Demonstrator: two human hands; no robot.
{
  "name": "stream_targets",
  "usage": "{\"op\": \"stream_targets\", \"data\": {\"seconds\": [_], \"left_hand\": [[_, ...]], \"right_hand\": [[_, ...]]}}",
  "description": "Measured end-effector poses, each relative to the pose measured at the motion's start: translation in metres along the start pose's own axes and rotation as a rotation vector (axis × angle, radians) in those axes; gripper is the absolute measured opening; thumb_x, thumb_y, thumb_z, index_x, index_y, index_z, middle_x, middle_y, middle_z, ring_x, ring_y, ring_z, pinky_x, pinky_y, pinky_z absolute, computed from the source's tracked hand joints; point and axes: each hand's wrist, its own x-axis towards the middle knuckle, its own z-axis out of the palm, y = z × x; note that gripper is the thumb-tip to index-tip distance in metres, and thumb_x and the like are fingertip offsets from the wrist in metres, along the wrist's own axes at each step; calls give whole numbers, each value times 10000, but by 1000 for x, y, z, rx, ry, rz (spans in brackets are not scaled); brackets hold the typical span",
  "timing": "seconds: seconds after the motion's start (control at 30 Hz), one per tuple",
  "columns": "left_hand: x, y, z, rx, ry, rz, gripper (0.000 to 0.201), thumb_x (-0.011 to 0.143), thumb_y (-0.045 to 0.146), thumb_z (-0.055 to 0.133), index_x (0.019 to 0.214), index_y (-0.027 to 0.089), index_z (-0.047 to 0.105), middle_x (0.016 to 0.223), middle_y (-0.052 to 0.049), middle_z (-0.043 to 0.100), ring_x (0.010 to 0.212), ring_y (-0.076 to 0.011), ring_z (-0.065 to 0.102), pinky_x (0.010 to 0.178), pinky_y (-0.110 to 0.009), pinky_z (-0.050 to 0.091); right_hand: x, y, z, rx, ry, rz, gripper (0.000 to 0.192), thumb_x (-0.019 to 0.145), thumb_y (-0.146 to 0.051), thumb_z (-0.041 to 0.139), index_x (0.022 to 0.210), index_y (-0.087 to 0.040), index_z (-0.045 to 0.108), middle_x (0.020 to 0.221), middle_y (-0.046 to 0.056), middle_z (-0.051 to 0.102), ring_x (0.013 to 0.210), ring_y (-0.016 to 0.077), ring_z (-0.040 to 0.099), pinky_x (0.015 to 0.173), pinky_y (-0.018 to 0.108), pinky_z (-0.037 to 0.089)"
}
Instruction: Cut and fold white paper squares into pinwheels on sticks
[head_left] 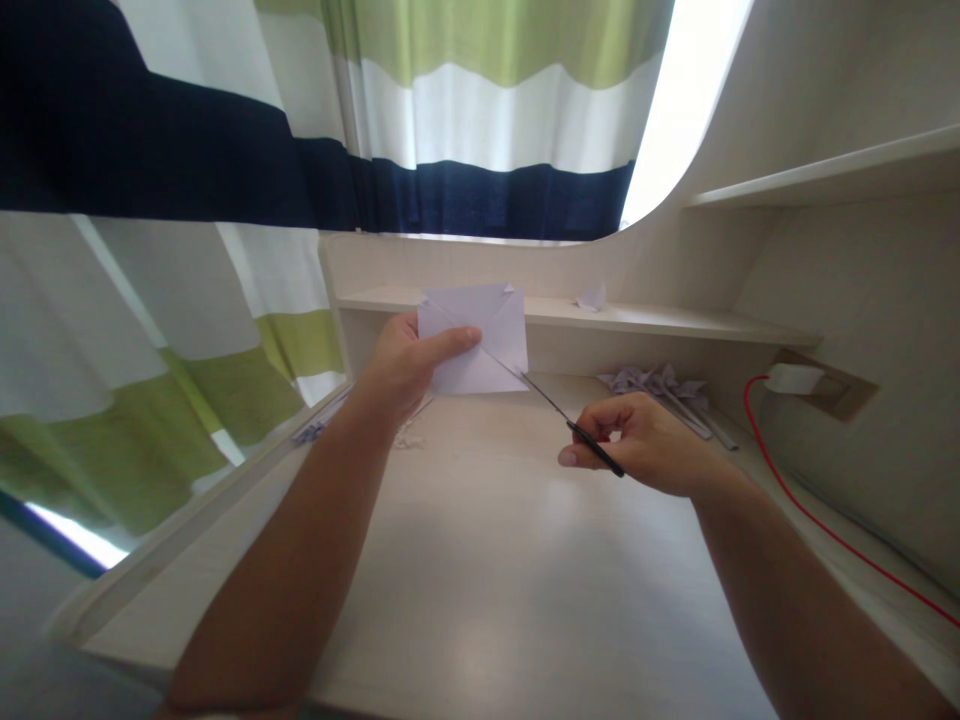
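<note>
A square sheet of pale paper (499, 335) is held up above the desk by my left hand (420, 360), thumb on its front face and fingers hidden behind. Diagonal lines run across the sheet, and slits show near its upper corners. My right hand (630, 435) grips black-handled scissors (592, 447). Their blades point up and left, with the tips at the sheet's lower right corner, along the diagonal. Whether the blades are parted is hard to make out.
A folded paper piece (592, 298) sits on the low shelf (675, 322). Folded paper pinwheels with sticks (660, 385) lie at the back right. Paper scraps (409, 435) are behind my left arm. A white plug (795, 378) with a red cable (787, 490) is on the right wall. Striped curtains (487, 110) hang behind.
</note>
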Motion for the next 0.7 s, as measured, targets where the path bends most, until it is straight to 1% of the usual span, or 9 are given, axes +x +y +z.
{"op": "stream_targets", "data": {"seconds": [0.1,0.2,0.37,0.53,0.7], "left_hand": [[0,0,-1,-8,-6,2,330,605,358,950,825,164,798,847,-72,805,678,-191,722,642,-274,577],[2,-3,-3,-9,-11,5,343,608,346,954,857,165,804,893,-84,814,717,-210,746,665,-287,591],[3,-6,-5,-5,-69,6,375,614,298,954,942,172,821,992,-100,822,811,-232,773,733,-307,620],[2,-5,-4,-6,-61,6,368,609,302,953,929,176,823,982,-96,823,822,-243,771,737,-313,629],[1,-6,-4,-6,-66,9,377,620,296,948,953,173,820,987,-92,822,808,-234,768,740,-303,623]], "right_hand": [[0,0,0,5,-1,-9,452,709,-556,902,628,-171,678,566,-36,500,554,104,399,500,264,271],[1,2,0,0,-1,-16,467,718,-581,889,626,-175,678,567,-39,488,550,103,390,496,266,264],[1,4,-2,-15,7,-14,475,722,-602,882,639,-177,686,579,-30,514,547,106,404,495,268,274],[0,3,-3,-36,11,-19,483,730,-610,877,653,-175,682,585,-28,524,551,109,416,502,270,285],[0,5,-2,-47,5,-32,476,739,-597,879,653,-180,666,593,-30,527,573,115,433,517,269,297]]}}
